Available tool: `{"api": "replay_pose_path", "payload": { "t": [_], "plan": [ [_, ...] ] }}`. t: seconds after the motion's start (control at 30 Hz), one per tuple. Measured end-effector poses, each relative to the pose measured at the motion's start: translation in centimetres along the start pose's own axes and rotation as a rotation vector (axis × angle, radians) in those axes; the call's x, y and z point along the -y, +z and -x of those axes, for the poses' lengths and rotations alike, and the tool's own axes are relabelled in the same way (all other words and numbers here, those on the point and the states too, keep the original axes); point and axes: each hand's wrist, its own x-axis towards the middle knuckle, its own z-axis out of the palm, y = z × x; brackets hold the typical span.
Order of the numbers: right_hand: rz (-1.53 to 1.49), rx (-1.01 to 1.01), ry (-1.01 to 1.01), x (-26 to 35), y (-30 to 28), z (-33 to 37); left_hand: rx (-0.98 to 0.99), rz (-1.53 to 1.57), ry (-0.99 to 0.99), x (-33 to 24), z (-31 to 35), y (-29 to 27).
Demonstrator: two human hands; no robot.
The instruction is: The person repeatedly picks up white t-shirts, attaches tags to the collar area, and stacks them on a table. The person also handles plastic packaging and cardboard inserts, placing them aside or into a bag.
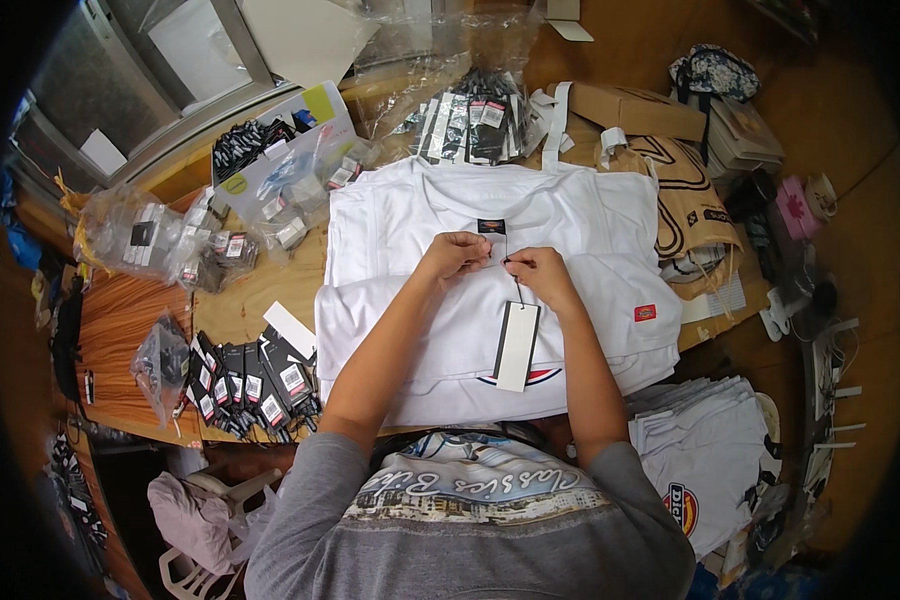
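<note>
A stack of white T-shirts [400,300] lies before me, the top one with its collar at the far side and a small black neck label [491,227]. Just below that label, my left hand [457,255] pinches a bit of the collar's small pale label or a thread; the fingertips hide which. Close on its right, my right hand [538,275] pinches the dark string of a hang tag. The hang tag [516,346], white with a black edge, dangles from that string over the shirt's front. A red patch [646,313] sits at the shirt's right.
Black hang tags [260,380] lie spread at the table's near left. Bagged tags [475,120] and a box of black strings [253,150] stand behind. A brown paper bag [675,190] and cardboard box [640,110] are at the right. More white shirts [695,450] are stacked lower right.
</note>
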Motion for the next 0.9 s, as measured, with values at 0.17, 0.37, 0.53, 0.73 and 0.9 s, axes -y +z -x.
{"api": "replay_pose_path", "payload": {
  "t": [0.17, 0.37, 0.53, 0.73, 0.9],
  "plan": [
    [-0.1, 0.013, 0.012, -0.4, 0.1, 0.0, -0.038, 0.123, 0.161, 0.8, 0.9, 1.8],
    [-0.094, -0.003, -0.029, -0.7, 0.4, 0.1, -0.071, 0.088, 0.178, 1.1, 1.3, 2.6],
    [-0.043, -0.008, -0.019, -0.6, 0.3, 0.2, -0.076, 0.06, 0.188, 1.1, 1.4, 2.8],
    [-0.05, -0.001, 0.018, -0.6, 0.3, 0.1, -0.097, 0.065, 0.203, 1.2, 1.5, 3.0],
    [-0.059, -0.007, 0.023, -1.0, 0.4, -0.1, -0.116, 0.086, 0.217, 1.4, 1.6, 3.2]
  ]
}}
